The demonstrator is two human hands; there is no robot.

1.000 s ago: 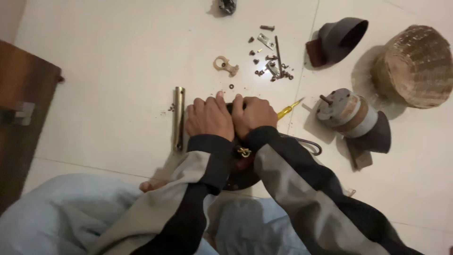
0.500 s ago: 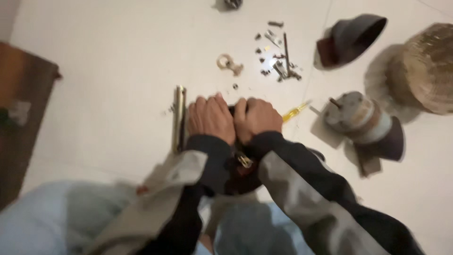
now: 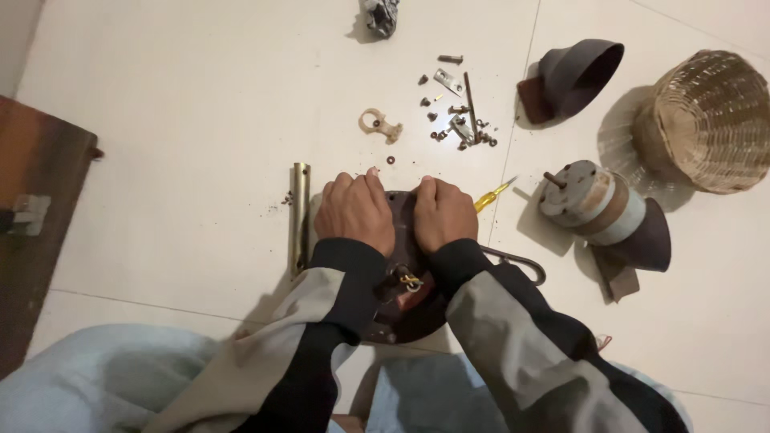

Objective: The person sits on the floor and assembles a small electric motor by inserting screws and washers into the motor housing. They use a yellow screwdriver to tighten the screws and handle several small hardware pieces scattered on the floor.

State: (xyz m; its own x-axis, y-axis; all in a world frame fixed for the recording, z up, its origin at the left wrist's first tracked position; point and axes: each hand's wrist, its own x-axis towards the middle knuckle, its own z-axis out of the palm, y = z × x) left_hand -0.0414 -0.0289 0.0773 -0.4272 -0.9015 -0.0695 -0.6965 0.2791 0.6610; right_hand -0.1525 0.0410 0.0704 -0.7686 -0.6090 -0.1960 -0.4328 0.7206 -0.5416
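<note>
My left hand [image 3: 355, 210] and my right hand [image 3: 443, 212] lie side by side, both pressed down over the far rim of a dark round metal housing [image 3: 405, 305] on the white tiled floor. Their fingers curl over its edge. A small brass fitting and wires show in the housing's middle between my wrists. A brass tube [image 3: 300, 215] lies just left of my left hand. A yellow-handled screwdriver [image 3: 491, 194] pokes out from under my right hand.
Loose screws and small metal parts [image 3: 457, 120] are scattered ahead, with a cream hook piece [image 3: 378, 125]. A motor core with a dark cone [image 3: 603, 212] lies at the right, a dark cup-shaped cover [image 3: 579, 70] and a wicker basket [image 3: 706, 119] beyond. A wooden board [image 3: 36, 216] is at the left.
Both hands stay pressed on the housing with little change. The view has shifted slightly, with the blur of half a second ago gone.
</note>
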